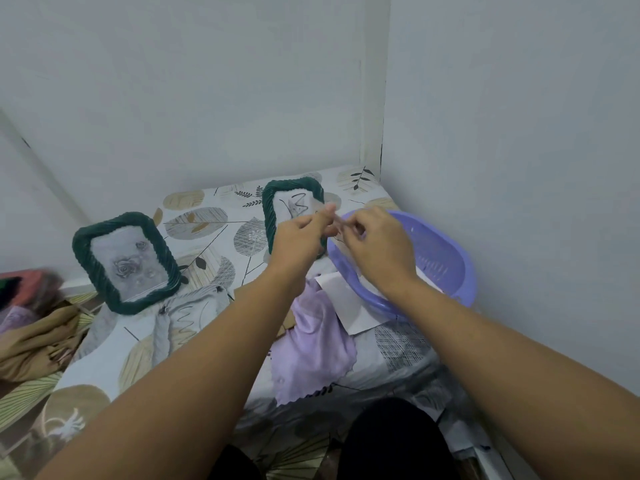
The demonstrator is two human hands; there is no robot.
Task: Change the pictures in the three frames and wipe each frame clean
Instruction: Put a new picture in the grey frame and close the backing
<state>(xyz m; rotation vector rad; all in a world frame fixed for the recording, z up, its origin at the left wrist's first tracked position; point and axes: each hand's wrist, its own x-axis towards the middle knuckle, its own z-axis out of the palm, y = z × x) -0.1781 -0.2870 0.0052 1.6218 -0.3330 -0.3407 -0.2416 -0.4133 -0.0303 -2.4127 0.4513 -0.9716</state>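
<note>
No readable writing. Two green rope-edged frames: rose picture (128, 263) at 9 o'clock, scribble picture (294, 206) at 12. Left hand (298, 244) and right hand (374, 244) pinch something small, blurred, above basin (450, 268); cloth (318, 344) at centre

I can read no words or numbers anywhere here. The frames (126, 263) carry only drawings, no lettering.

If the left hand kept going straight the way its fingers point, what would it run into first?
Probably the right hand: the left hand points up and rightward, its fingertips already about meeting the right's fingers. Beyond them lies the purple basin, though depth is hard to judge.
</note>
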